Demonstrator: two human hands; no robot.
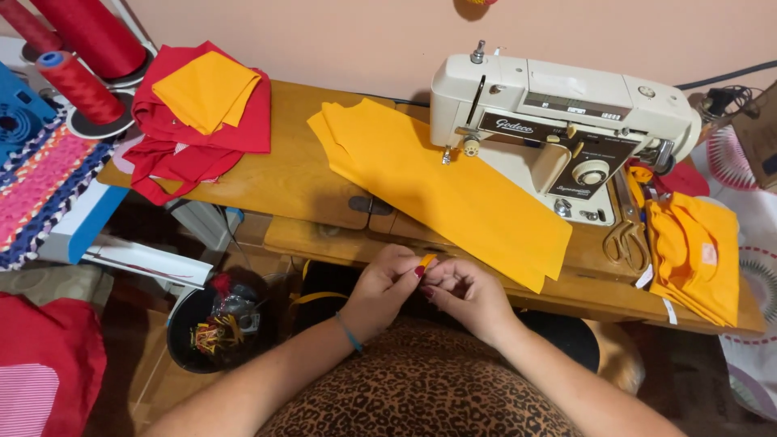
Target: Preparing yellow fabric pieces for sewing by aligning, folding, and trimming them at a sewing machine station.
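While smooth yellow cloth (441, 190) lies flat far off, left hand (382, 285) and right hand (463, 293) pinch one small yellow scrap (426, 260) near the table (275, 182) edge.

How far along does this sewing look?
Done: folded yellow and red pieces are stacked at the table's far left. In hand: left hand and right hand pinch a small yellow scrap. Left: a long yellow cloth lies under the sewing machine, apparently unsewn.

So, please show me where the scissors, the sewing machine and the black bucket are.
scissors (627, 236): head view, on the handle loops.
sewing machine (558, 93): head view, on the cream top of its body.
black bucket (180, 311): head view, on its left rim.
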